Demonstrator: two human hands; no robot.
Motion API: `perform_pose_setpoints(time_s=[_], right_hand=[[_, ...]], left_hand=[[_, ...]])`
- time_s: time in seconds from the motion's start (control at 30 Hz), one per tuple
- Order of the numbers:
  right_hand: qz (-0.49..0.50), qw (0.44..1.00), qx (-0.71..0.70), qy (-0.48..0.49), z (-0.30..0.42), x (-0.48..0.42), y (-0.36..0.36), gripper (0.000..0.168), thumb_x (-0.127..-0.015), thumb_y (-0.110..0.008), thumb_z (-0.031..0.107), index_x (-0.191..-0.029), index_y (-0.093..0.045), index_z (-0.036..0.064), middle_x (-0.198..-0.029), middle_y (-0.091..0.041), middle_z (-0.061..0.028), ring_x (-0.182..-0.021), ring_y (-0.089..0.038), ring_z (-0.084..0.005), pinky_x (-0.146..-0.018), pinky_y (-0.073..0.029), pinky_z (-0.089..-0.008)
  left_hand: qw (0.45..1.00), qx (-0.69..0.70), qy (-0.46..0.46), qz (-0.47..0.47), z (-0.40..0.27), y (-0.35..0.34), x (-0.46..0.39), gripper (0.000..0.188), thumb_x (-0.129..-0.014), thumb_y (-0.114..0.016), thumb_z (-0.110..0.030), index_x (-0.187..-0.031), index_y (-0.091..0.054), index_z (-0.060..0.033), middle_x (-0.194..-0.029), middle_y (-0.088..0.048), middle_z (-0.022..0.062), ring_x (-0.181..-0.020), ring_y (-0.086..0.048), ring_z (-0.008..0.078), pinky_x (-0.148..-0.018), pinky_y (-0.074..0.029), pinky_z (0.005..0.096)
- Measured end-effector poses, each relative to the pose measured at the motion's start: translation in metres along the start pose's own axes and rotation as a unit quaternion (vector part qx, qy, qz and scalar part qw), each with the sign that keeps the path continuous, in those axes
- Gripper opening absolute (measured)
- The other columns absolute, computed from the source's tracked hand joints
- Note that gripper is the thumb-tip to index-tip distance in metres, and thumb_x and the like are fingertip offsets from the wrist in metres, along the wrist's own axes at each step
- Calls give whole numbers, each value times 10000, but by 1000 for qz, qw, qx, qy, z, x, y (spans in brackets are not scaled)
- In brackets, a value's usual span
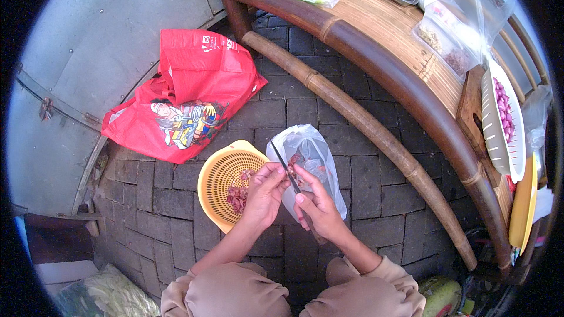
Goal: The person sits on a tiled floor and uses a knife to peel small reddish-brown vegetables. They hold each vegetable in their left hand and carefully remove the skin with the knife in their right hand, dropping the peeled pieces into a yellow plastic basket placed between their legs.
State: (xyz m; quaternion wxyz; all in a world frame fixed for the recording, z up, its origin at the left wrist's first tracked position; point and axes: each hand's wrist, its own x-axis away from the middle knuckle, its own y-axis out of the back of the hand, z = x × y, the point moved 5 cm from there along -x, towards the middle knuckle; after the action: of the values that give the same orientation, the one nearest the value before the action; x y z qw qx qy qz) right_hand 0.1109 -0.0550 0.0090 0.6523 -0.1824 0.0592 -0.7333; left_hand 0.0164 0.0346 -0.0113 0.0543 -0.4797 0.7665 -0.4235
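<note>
My right hand [318, 207] is closed around a dark-bladed knife [279, 155], its blade pointing up and to the left. Close beside the blade, my left hand [269, 187] pinches something small between thumb and fingertips, probably a shallot; the fingers mostly hide it. Under my left hand stands a yellow plastic colander [210, 171] with reddish shallots or peelings [236, 198] in it. A clear plastic bag [328, 171] lies open on the paving beneath the knife and my right hand, with reddish-brown skins [296, 159] inside.
A red shopping bag [198, 92] lies by a metal panel [101, 17]. On the right curves a bamboo bench [396, 31], bearing a white basket [493, 127] of peeled shallots [504, 110], a wooden board [471, 105], a yellow tray [524, 211] and plastic bags. A green fruit [438, 295] lies at bottom right.
</note>
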Motion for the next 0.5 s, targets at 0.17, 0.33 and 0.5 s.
perform_pose_setpoints(time_s=[0.17,0.33,0.5], right_hand=[[4,1000,29,-1,1,0,1,553,-986,-478,281,-1484,-262,176,-637,-466,3,-472,-429,-67,-414,-367,-216],[-21,999,45,0,0,1,1,491,-993,-466,268,-1456,-343,161,-637,-473,2,-474,-439,-68,-416,-374,-213],[-23,995,-92,-40,0,1,2,467,-994,-466,252,-1444,-372,169,-643,-496,-20,-459,-453,-82,-400,-383,-220]], left_hand=[[1000,6,-7,-7,3,3,1,63,-905,-612,-76,-964,-605,-53,-921,-644,32,-804,-583,97,-757,-483,237],[1000,4,-12,-12,2,0,2,68,-900,-619,-65,-958,-606,-32,-908,-642,36,-793,-585,99,-749,-489,227],[1000,-17,-18,-2,1,3,-1,90,-898,-622,-57,-975,-614,-12,-918,-653,57,-809,-611,114,-762,-508,237]])
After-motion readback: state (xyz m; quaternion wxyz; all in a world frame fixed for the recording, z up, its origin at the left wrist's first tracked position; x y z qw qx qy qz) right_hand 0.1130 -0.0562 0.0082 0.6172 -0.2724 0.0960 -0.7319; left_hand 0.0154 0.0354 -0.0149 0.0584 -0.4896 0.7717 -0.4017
